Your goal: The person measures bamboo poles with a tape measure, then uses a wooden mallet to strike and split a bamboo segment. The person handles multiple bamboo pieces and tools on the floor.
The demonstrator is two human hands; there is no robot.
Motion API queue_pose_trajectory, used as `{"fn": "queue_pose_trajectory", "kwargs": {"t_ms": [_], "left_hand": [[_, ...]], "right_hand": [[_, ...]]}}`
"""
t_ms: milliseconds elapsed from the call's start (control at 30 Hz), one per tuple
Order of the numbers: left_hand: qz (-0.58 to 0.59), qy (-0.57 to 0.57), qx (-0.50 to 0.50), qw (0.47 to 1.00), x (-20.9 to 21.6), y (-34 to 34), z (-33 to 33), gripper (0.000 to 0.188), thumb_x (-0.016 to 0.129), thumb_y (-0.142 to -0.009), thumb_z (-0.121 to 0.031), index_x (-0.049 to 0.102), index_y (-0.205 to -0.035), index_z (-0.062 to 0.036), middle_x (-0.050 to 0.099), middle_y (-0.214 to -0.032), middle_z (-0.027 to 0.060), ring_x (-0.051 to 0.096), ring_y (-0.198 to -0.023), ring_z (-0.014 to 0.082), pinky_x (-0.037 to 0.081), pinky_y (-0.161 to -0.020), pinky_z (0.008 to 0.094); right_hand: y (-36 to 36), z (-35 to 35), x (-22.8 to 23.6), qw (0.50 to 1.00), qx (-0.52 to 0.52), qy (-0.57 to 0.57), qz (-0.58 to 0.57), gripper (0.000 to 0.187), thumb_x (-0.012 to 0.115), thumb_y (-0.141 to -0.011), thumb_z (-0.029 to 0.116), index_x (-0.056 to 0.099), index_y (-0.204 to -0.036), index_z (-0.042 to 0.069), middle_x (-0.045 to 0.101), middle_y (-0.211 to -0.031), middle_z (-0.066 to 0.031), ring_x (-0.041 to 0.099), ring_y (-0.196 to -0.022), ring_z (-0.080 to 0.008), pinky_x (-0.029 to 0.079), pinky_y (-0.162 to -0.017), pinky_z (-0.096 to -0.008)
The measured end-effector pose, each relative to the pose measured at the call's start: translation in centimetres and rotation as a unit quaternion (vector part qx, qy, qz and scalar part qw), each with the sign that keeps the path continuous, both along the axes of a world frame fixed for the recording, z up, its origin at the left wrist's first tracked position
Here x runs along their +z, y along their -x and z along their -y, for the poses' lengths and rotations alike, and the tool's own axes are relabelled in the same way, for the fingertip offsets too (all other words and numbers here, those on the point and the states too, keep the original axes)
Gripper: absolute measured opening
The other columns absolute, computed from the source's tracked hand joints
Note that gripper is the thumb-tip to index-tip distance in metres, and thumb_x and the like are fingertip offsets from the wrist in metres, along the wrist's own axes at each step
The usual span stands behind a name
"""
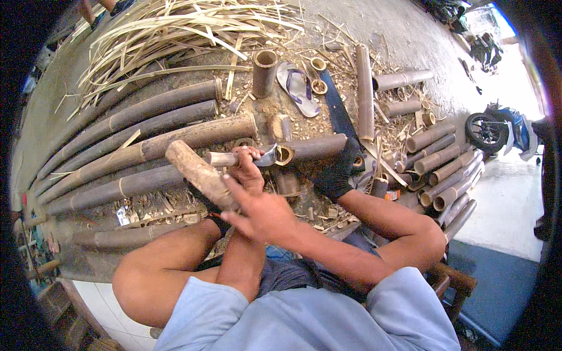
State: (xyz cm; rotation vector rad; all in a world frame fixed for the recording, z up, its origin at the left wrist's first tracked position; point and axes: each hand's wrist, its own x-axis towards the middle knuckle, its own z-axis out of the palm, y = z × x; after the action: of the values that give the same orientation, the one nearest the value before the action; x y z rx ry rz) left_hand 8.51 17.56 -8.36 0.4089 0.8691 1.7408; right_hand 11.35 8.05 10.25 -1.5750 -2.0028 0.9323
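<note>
My left hand (249,168) is closed around a gouge (221,159) with a pale wooden handle. Its curved metal blade (268,157) reaches the open end of a short bamboo tube (313,148), which lies across another bamboo piece. My right hand (266,215) crosses over my left forearm and grips the near end of a thick wooden club (196,171). The club slants up to the left, its far end beside the gouge's handle; part of the grip is hidden behind the fingers. My right foot (336,175), in a black covering, is beside the tube.
Long bamboo poles (146,149) lie at the left, and cut tubes (445,175) are piled at the right. A heap of split strips (170,38) is at the far left. Near the upright tube (264,75) are a flip-flop (298,89) and a dark saw-like blade (338,105). A motorbike (497,130) stands beyond.
</note>
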Motion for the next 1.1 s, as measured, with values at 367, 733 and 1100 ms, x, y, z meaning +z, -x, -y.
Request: {"fn": "queue_pose_trajectory", "kwargs": {"t_ms": [367, 733, 1100], "left_hand": [[-0.016, 0.067, 0.021, 0.997, -1.9, -0.8, -1.1, 0.012, 0.057, -0.093, -0.014, 0.050, -0.086, -0.0086, 0.052, -0.068, 0.0050, 0.051, -0.058, 0.0193, 0.052, -0.065, 0.0409], [-0.434, -0.059, -0.269, 0.858, 6.2, -11.0, 3.1, 0.023, 0.068, -0.092, -0.023, 0.062, -0.111, -0.0103, 0.059, -0.097, 0.0056, 0.061, -0.088, 0.0240, 0.054, -0.081, 0.0390], [-0.605, -0.207, -0.253, 0.726, 3.5, -12.2, -0.2, 0.032, 0.079, -0.070, -0.022, 0.060, -0.091, -0.0084, 0.062, -0.090, 0.0117, 0.067, -0.085, 0.0355, 0.056, -0.068, 0.0457]], "right_hand": [[-1.0, -0.2, -0.1, 0.998, 0.060, -0.011, 0.006, 0.075, 0.064, -0.092, 0.050, 0.038, -0.154, 0.017, 0.067, -0.086, -0.0301, 0.067, -0.067, -0.0466, 0.055, -0.059, -0.0524], [-13.3, 4.1, 2.8, 0.962, -0.224, -0.107, -0.115, 0.084, 0.072, -0.090, 0.040, 0.032, -0.151, -0.002, 0.065, -0.113, -0.0236, 0.069, -0.091, -0.0326, 0.057, -0.081, -0.0399], [-20.4, 8.7, -0.1, 0.854, -0.443, -0.041, -0.272, 0.045, 0.054, -0.102, 0.032, 0.042, -0.133, 0.002, 0.061, -0.076, -0.0122, 0.060, -0.056, -0.0194, 0.051, -0.046, -0.0333]]}}
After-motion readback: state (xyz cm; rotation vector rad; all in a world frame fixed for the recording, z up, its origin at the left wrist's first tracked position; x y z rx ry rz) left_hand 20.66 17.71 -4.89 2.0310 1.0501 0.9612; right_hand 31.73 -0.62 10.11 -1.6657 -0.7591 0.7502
